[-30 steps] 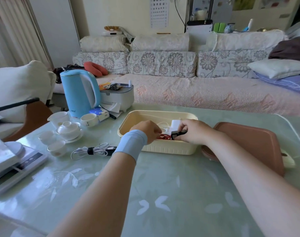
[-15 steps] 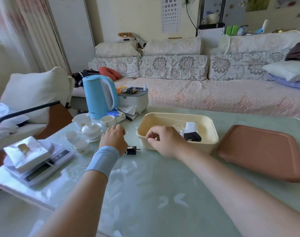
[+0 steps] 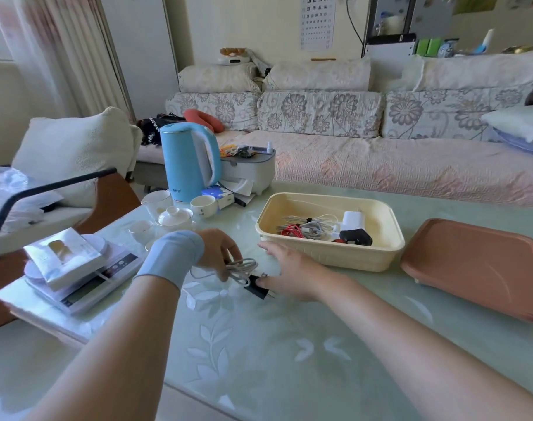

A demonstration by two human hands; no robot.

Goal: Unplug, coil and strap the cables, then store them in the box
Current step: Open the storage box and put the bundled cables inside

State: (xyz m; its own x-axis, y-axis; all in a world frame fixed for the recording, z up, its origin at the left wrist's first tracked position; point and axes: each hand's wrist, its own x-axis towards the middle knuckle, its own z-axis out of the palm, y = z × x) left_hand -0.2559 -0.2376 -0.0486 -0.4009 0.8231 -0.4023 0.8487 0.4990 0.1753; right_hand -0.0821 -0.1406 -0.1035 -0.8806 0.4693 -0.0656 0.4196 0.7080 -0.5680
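Observation:
A cream plastic box [image 3: 332, 256] stands on the table and holds a red cable [image 3: 292, 230], grey coiled cables [image 3: 315, 227], a white charger [image 3: 353, 220] and a black plug [image 3: 354, 237]. To its left, a coiled white cable [image 3: 242, 268] with a black plug [image 3: 257, 286] lies on the glass. My left hand [image 3: 221, 253], with a blue wristband, grips the coil. My right hand [image 3: 285, 270] rests flat beside the black plug, its thumb touching it, fingers spread.
A brown lid [image 3: 477, 265] lies right of the box. Left of the hands are a white tea set [image 3: 174, 218], a blue kettle [image 3: 187, 162], a grey appliance [image 3: 248, 171] and a kitchen scale [image 3: 86, 275] with a packet on it. A sofa runs behind the table.
Both hands left the box and moved left to the coiled white cable. My left hand has closed on the coil and drawn it nearer; my right hand came down beside its plug.

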